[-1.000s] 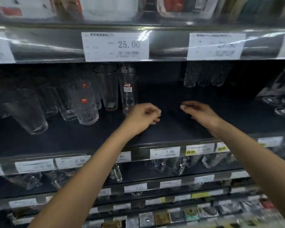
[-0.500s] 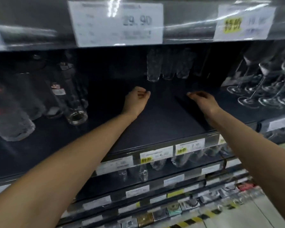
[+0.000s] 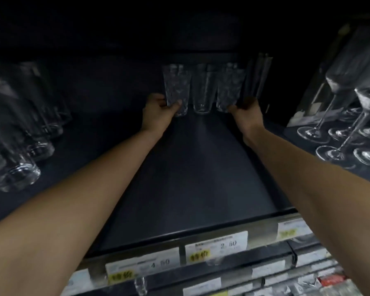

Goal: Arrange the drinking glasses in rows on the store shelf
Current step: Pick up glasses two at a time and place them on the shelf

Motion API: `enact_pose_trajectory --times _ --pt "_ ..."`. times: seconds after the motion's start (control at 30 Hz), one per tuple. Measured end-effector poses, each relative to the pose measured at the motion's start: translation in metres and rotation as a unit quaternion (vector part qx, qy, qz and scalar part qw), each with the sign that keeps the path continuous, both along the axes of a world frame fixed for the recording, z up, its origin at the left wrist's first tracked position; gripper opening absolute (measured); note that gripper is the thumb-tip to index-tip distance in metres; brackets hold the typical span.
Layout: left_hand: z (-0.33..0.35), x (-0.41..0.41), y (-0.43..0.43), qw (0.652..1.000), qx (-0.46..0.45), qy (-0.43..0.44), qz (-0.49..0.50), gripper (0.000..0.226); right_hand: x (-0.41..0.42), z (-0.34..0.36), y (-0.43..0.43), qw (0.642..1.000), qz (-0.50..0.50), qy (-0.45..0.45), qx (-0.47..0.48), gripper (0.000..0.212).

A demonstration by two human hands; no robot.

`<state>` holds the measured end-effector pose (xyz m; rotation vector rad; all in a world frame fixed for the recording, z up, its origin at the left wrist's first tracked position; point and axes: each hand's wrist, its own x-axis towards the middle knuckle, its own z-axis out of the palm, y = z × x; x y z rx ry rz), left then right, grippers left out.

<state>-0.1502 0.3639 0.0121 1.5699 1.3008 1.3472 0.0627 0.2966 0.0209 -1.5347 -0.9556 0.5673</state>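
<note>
Three clear drinking glasses stand side by side at the back of the dark shelf (image 3: 190, 178). My left hand (image 3: 158, 110) grips the base of the left textured glass (image 3: 175, 86). My right hand (image 3: 246, 114) grips the base of the right textured glass (image 3: 229, 88). Between them a plain glass (image 3: 202, 90) stands untouched. A taller thin glass (image 3: 259, 75) stands just behind my right hand. Both arms reach deep into the shelf.
Large tumblers (image 3: 15, 133) crowd the left side of the shelf. Stemmed wine glasses (image 3: 346, 116) stand at the right. Price tags (image 3: 216, 246) line the shelf's front edge, with lower shelves of goods beneath.
Both hands have reached from the middle of the shelf to its back and taken hold of the two outer glasses. The view has moved in closer and lower.
</note>
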Motion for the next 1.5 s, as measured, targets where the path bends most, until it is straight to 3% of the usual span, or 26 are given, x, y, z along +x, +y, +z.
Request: enact_pose_trajectory --times 0.27,0.4,0.5,0.67,0.93,1.13,1.3,1.37,1.43,1.5 --pt "-0.004 0.011 0.026 1.0 0.019 -0.008 -0.009 0.061 0.004 -0.003 0.033 0.999 -0.026 -0.037 0.013 0.058" --pt "-0.005 0.015 0.034 1.0 0.021 0.005 -0.013 0.057 -0.001 -0.004 0.039 0.989 -0.073 -0.123 0.037 0.058" --pt "-0.007 0.017 0.04 1.0 0.024 0.011 -0.011 0.055 -0.009 -0.004 0.048 0.982 -0.037 -0.183 0.032 0.049" --pt "-0.007 0.018 0.045 1.0 0.024 0.009 0.004 0.051 -0.025 -0.003 0.057 0.962 -0.006 -0.272 0.024 0.06" --pt "-0.006 0.016 0.045 1.0 0.018 0.012 -0.006 0.056 -0.036 -0.002 0.068 0.974 0.029 -0.223 0.009 0.079" --pt "-0.004 0.014 0.039 1.0 0.002 0.0 -0.012 0.061 -0.036 -0.003 0.063 0.977 0.05 -0.205 0.008 0.079" --pt "-0.002 0.009 0.025 0.999 0.025 0.024 0.019 0.061 -0.032 -0.005 0.056 0.99 0.103 -0.097 0.013 0.103" --pt "-0.001 0.006 0.013 1.0 0.016 0.001 0.003 0.05 -0.03 -0.007 0.049 0.99 0.13 -0.049 0.011 0.096" --pt "-0.001 0.0 0.0 1.0 -0.002 -0.01 -0.019 0.064 -0.028 -0.009 0.041 0.988 0.153 -0.032 0.001 0.078" --pt "0.001 -0.006 -0.016 0.999 -0.017 -0.001 -0.036 0.08 -0.027 -0.009 0.03 0.985 0.166 -0.037 -0.005 0.083"
